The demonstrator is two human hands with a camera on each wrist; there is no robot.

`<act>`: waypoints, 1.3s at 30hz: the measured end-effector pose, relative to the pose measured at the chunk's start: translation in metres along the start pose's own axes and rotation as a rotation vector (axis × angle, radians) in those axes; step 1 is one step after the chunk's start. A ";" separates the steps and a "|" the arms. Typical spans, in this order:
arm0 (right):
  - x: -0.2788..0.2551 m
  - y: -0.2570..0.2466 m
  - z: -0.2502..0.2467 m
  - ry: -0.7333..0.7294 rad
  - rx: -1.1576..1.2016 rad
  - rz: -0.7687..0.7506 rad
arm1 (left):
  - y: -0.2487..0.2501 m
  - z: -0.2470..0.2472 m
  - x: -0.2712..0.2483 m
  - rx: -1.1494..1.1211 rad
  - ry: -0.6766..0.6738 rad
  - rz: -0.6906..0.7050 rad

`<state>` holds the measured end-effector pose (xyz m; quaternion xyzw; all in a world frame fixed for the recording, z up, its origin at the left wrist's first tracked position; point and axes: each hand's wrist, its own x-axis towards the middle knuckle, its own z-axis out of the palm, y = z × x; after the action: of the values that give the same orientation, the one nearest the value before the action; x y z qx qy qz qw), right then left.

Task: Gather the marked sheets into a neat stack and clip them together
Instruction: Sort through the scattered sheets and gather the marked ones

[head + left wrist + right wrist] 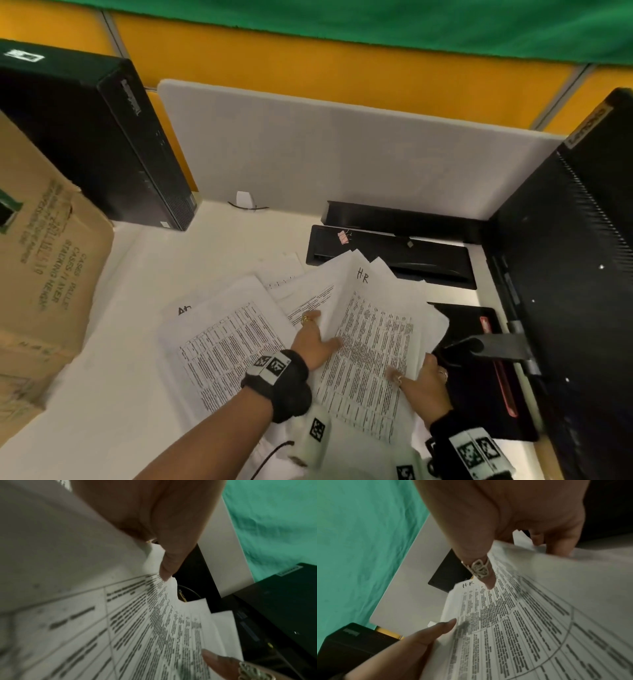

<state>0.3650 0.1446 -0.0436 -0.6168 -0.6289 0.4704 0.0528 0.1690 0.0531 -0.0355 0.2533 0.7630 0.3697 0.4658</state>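
Observation:
A fanned bundle of printed sheets, the top one marked "H.R", lies tilted over other papers on the white desk. My left hand pinches its left edge, thumb on top and fingers underneath. At the lower right edge my right hand grips the same sheets, its ringed thumb pressing the print while the fingers curl under. A further sheet with a handwritten mark lies flat at the left. A pink binder clip sits on a black tray behind the papers.
A cardboard box and a black computer tower stand at the left. A black monitor and its stand crowd the right side. A grey divider closes the back. Bare desk shows at the front left.

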 end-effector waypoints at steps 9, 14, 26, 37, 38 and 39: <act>0.005 0.016 0.006 0.087 0.022 0.031 | -0.008 -0.021 -0.013 0.052 -0.203 -0.115; -0.008 -0.004 -0.007 -0.010 0.397 -0.098 | 0.003 -0.048 -0.032 -0.026 -0.240 0.000; -0.063 -0.145 -0.080 -0.039 0.620 -0.743 | 0.110 -0.094 -0.083 -0.327 0.273 0.665; -0.039 -0.117 -0.038 -0.141 0.463 -0.596 | 0.052 -0.081 -0.061 0.052 0.065 0.396; -0.035 -0.115 -0.034 -0.101 0.483 -0.564 | 0.040 -0.083 -0.051 0.239 0.026 0.323; -0.033 -0.114 -0.033 -0.055 0.500 -0.538 | 0.030 -0.087 -0.042 0.455 -0.023 0.262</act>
<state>0.3110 0.1579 0.0669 -0.3846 -0.6355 0.5951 0.3069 0.1107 0.0116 0.0359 0.4523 0.7819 0.2431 0.3534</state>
